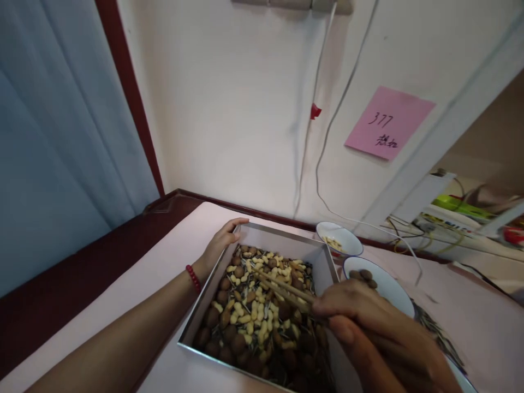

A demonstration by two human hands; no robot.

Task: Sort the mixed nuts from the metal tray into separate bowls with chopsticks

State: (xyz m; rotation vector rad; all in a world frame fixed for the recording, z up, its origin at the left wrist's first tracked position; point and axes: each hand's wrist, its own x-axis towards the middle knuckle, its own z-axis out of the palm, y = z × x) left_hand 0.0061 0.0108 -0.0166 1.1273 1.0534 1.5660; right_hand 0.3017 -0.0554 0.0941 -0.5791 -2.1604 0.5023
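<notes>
A shallow square box (pixel 282 241) holds a mix of peanuts in the shell (pixel 256 314), round brown nuts (pixel 237 344) and dark striped seeds. My left hand (pixel 221 241), with a red bead bracelet at the wrist, grips the box's rim at the far left corner. In my right hand (pixel 376 333) is a pair of wooden chopsticks (pixel 282 286), slanting down over the box. Their tips are among the peanuts near the middle; whether they pinch one, I cannot tell.
Right of the box stand a white bowl (pixel 352 246) with some peanuts and another (pixel 391 286) with several brown nuts. Striped seeds (pixel 440 330) lie beyond, and another dish's rim (pixel 462 375) shows below. A wall with cables and a pink note (pixel 388 123) rises behind; a blue curtain (pixel 61 120) hangs left.
</notes>
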